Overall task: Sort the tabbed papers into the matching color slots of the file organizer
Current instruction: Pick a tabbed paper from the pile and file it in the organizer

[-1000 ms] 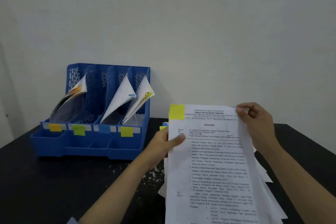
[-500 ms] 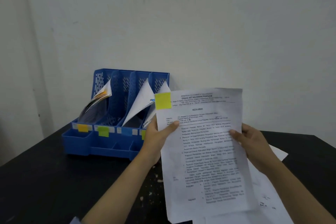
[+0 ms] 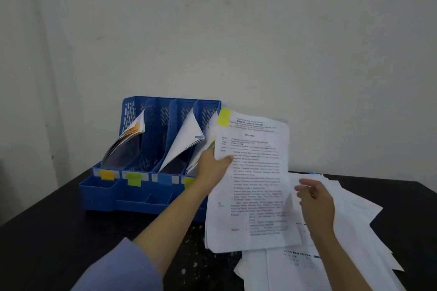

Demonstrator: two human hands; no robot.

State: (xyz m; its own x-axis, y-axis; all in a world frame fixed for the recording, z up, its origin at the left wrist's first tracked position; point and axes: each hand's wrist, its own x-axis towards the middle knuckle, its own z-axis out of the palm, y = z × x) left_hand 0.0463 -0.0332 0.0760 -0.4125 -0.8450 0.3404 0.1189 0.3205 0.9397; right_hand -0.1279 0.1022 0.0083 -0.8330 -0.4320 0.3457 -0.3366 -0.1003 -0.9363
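Your left hand (image 3: 214,168) pinches a set of thin, matt white printed sheets (image 3: 253,186) bearing a yellow paper tab (image 3: 224,117) at the top left corner. The file organizer (image 3: 151,160) at the table's back left is blue moulded plastic, smooth with a slight sheen, its dividers perforated. The table (image 3: 59,227) is black and matt, its surface speckled and chipped near the front. Loose matt paper (image 3: 343,255) lies at the right. Your sleeve (image 3: 123,269) is soft blue cloth.

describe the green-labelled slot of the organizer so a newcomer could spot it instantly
Find the blue file organizer against the wall on the black table. Its front rail carries colored labels; the green label marks the second slot from the left. Unlike its neighbours, that slot shows no papers.
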